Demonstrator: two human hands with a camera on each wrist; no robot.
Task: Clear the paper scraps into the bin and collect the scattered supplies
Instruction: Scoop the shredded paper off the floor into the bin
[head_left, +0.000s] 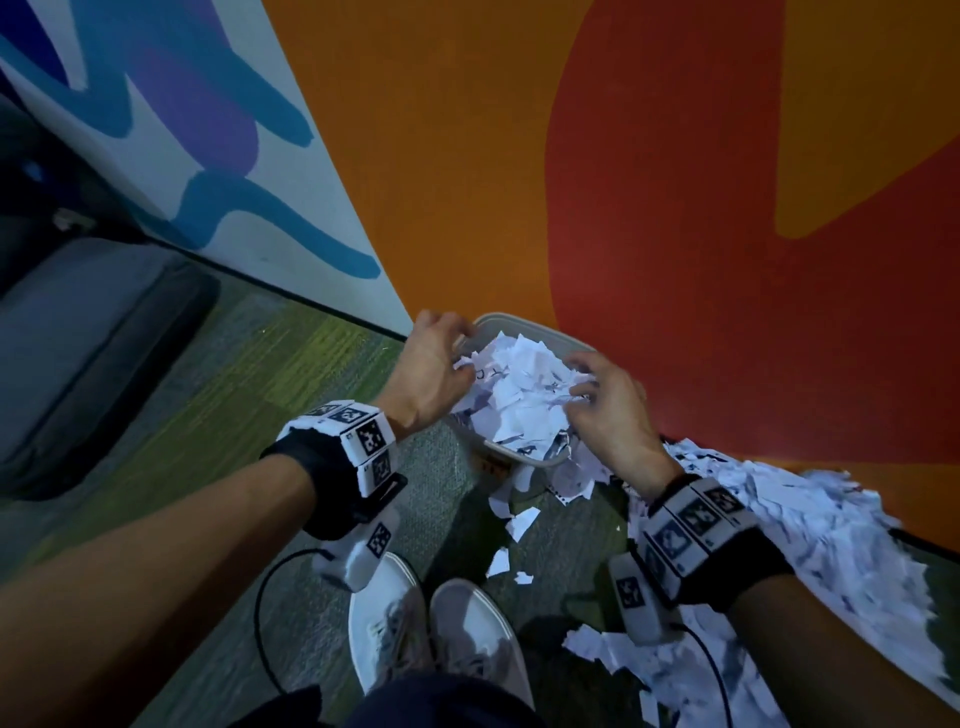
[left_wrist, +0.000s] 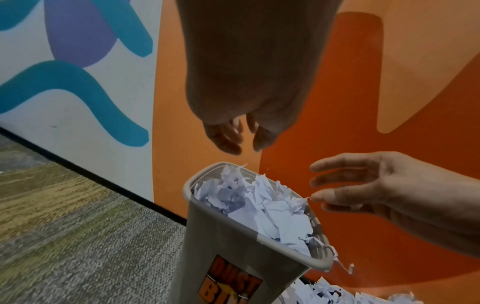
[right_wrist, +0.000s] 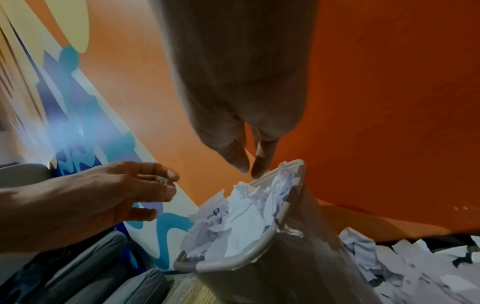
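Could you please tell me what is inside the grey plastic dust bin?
The grey plastic dust bin holds crumpled white paper scraps heaped up to its rim. Anything beneath that top layer is covered and cannot be seen.

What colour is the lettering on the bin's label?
Orange, edged in black, on the grey bin; clearest in the left wrist view.

We see the bin (head_left: 519, 457) on the floor (head_left: 218, 415) at twelve o'clock from our shoes (head_left: 441, 639), close against the wall (head_left: 467, 156) behind it. Paper scraps (head_left: 514, 395) fill it to the rim. A loose heap of scraps (head_left: 831, 525) lies on the floor at three o'clock of the bin, with stray pieces (head_left: 511, 540) between bin and shoes. Our left hand (head_left: 434, 369) hovers at the bin's nine o'clock, our right hand (head_left: 608, 410) at its three.
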